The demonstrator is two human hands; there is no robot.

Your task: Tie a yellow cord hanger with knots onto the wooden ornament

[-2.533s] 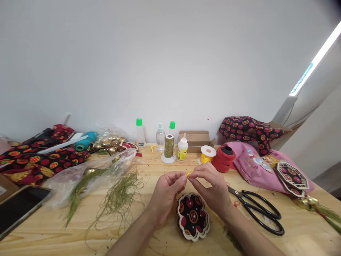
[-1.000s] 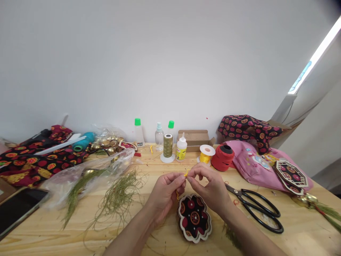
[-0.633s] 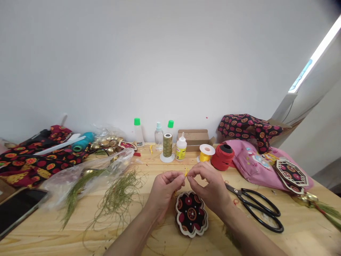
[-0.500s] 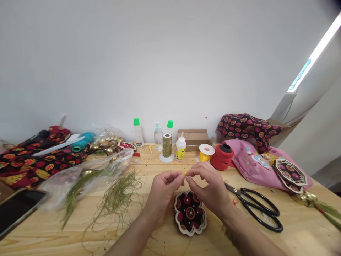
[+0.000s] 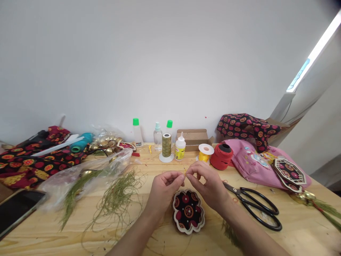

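Wall (image 5: 160,53): plain white.
Tabletop (image 5: 39,238): pale wood, scissors (image 5: 255,208) and spools (image 5: 204,153) scattered.
Fingers (image 5: 178,175): left hand (image 5: 162,190), right hand (image 5: 210,185) both pinching yellow cord (image 5: 184,173).

Yellow cord (image 5: 184,173), pinched btwn fingertips of the left hand (image 5: 163,190) & right hand (image 5: 210,185): only a speck shows, the rest hidden in the pinch, too small to tell knot from loop. The top of the flower-shaped ornament (image 5: 188,212) is hidden behind the 2 hands. Both forearms are cut off at the bottom edge. The phone (image 5: 16,210) & patterned fabric (image 5: 23,165) are cut off at the left edge, the green tassel (image 5: 329,210) at the right. Glue bottle (image 5: 180,149) label: too small to read. Contents of the plastic bag (image 5: 87,174) blur behind the film.
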